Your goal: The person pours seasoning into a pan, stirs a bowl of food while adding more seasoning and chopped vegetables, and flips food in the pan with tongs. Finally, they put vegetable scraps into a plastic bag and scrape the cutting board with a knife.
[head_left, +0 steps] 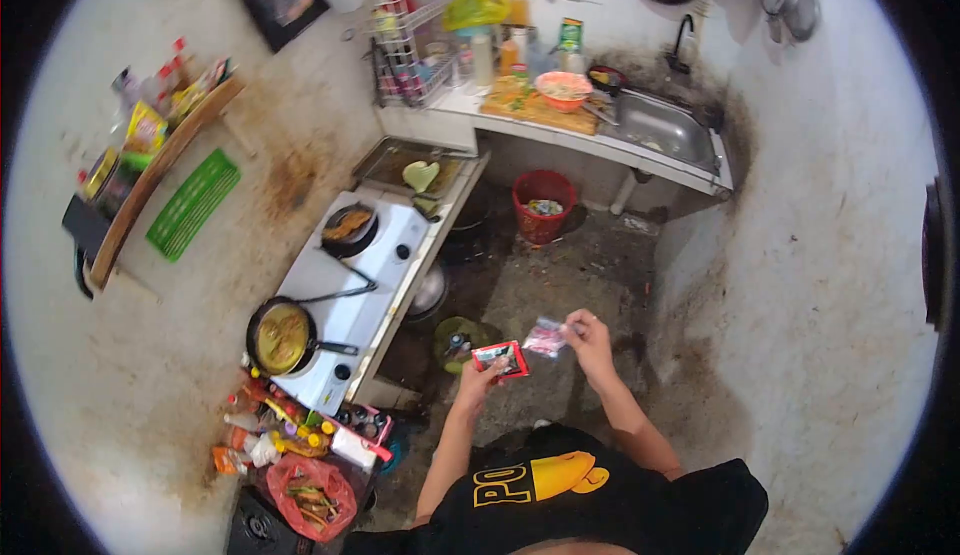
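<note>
My left hand (482, 379) is closed on a small red and black packet (502, 359), held flat in front of my body. Beside it, my right hand (588, 337) pinches the edge of a small clear plastic bag (544, 338) with something pinkish red in it; what that is I cannot make out. The bag and the packet are close together, near touching. To the left, a frying pan (282, 337) with yellowish liquid and food sits on the white stove (352, 273). A smaller pan (349, 228) with brown food stands on the far burner.
Sauce bottles (290, 420) and a red plastic bag (312, 495) crowd the stove's near end. A red bin (543, 205) stands on the floor under the counter. A sink (665, 135), cutting board (535, 107) and orange bowl (563, 91) are at the back. A wooden shelf (165, 175) juts from the left wall.
</note>
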Action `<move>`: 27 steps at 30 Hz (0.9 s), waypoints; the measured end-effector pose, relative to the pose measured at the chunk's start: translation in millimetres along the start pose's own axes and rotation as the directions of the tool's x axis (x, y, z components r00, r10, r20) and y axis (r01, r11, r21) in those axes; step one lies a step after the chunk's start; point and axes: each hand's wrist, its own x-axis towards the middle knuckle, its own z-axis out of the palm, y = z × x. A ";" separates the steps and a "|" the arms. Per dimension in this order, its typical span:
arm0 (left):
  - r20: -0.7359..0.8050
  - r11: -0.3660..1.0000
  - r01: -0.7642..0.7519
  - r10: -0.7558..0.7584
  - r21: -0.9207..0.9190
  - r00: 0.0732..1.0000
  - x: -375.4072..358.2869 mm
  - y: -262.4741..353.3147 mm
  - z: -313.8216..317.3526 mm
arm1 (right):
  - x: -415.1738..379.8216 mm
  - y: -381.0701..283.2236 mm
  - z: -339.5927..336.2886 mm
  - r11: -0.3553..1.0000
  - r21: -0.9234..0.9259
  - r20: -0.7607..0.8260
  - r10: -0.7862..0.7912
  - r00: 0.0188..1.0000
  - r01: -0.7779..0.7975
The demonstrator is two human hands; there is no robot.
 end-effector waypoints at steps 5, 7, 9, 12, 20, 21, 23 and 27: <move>0.123 0.994 0.104 -0.107 0.027 0.987 66.0 -14.1 70.5 | 51.1 2.0 -100.5 0.995 0.074 -0.290 -0.038 0.956 0.062; 0.103 0.988 0.137 -0.145 0.077 0.984 93.9 -11.4 76.3 | 79.5 10.4 -127.5 0.997 0.059 -0.357 -0.019 0.934 0.042; 0.031 0.980 0.195 -0.196 0.041 0.980 121.5 -8.4 75.1 | 110.1 32.5 -155.4 0.995 0.089 -0.453 0.000 0.892 0.045; -0.004 0.977 0.213 -0.213 0.017 0.977 177.2 3.3 69.4 | 152.5 23.7 -164.7 0.993 0.116 -0.510 0.030 0.860 0.033; -0.101 0.991 0.082 -0.092 -0.102 0.991 401.3 42.2 73.0 | 318.3 46.6 -208.6 0.989 0.133 -0.583 0.031 0.812 0.058; -0.108 0.996 0.006 -0.016 -0.086 0.994 434.6 52.3 78.3 | 344.6 44.1 -208.1 0.991 0.124 -0.587 0.028 0.809 0.055; -0.121 0.995 -0.099 0.099 0.005 0.988 491.1 78.1 87.9 | 397.3 44.7 -205.9 0.996 0.070 -0.577 -0.012 0.816 0.064; -0.125 0.935 -0.276 0.308 0.223 0.943 606.6 156.6 109.9 | 493.0 3.0 -175.6 0.994 -0.067 -0.499 -0.111 0.859 0.090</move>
